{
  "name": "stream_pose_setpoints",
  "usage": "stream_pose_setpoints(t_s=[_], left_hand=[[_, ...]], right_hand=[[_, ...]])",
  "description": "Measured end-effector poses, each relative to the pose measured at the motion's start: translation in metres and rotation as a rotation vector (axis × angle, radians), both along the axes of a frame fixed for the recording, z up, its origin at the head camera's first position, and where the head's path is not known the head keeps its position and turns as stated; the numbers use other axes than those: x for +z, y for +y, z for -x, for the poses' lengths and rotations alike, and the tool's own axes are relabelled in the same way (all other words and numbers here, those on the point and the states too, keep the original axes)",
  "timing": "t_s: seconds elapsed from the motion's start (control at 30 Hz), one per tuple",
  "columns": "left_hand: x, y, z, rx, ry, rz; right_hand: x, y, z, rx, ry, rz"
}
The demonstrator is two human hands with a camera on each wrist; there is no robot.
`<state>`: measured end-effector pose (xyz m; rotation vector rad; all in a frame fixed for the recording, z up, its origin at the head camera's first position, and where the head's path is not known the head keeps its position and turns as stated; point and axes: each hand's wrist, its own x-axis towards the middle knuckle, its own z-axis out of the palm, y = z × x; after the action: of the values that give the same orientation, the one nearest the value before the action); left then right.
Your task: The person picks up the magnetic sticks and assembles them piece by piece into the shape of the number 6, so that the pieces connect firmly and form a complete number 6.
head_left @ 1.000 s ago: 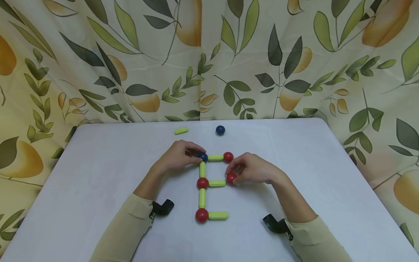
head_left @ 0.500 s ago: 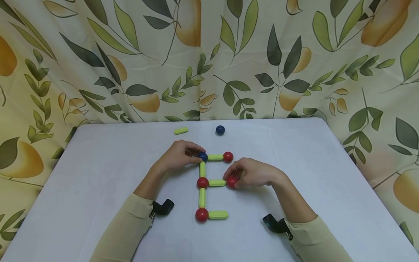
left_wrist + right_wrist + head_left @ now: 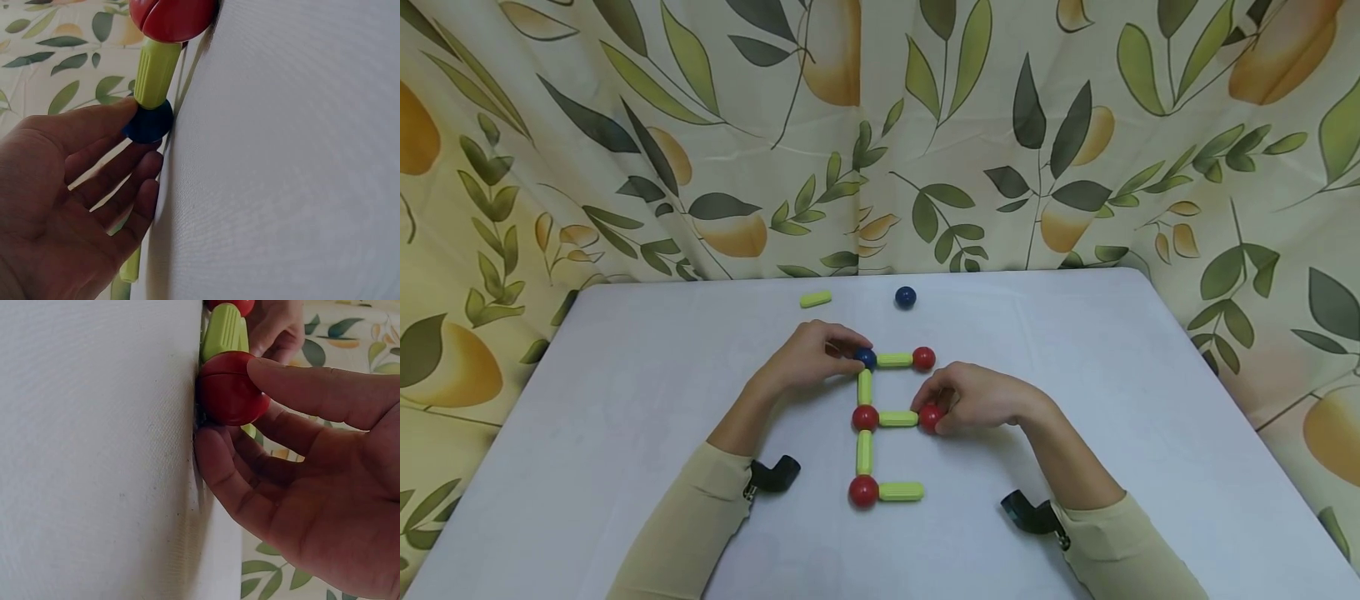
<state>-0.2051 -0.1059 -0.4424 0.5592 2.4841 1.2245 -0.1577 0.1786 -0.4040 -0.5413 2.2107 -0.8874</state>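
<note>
Right hand: you pinch the red ball against the green stick
Left hand: your fingertips hold the blue ball

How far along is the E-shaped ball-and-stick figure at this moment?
Done: the spine, plus a top arm running from the blue ball to a red ball. In hand: the right hand pinches the red end ball against the middle stick, while the left hand steadies the blue ball. Left: the bottom stick has no end ball; a spare blue ball and spare stick lie apart.
</note>
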Motion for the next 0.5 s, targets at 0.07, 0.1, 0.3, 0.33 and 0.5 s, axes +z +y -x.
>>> stream_pose_setpoints(t_s=[0.07,0.1,0.3,0.33,0.5], left_hand=[[-0.0003,0.0001,0.0004,0.0,0.0,0.0],[-0.0005,0.0002,0.0006,0.0,-0.002,0.0],[-0.0004,0.0006,0.0006,0.0,0.003,0.006],[-0.0001,0.0005,0.0005,0.0,0.004,0.006],[0.0001,-0.0003,0.0,0.001,0.003,0.007]], right_hand=[[-0.0002,0.0003,0.0002,0.003,-0.002,0.011],[0.0,0.0006,0.0002,0.004,-0.002,0.014],[0.0001,0.0,-0.0002,0.009,-0.005,0.031],[-0.0002,-0.0003,-0.0003,0.009,-0.005,0.034],[-0.0015,-0.0014,-0.0004,0.023,-0.004,0.05]])
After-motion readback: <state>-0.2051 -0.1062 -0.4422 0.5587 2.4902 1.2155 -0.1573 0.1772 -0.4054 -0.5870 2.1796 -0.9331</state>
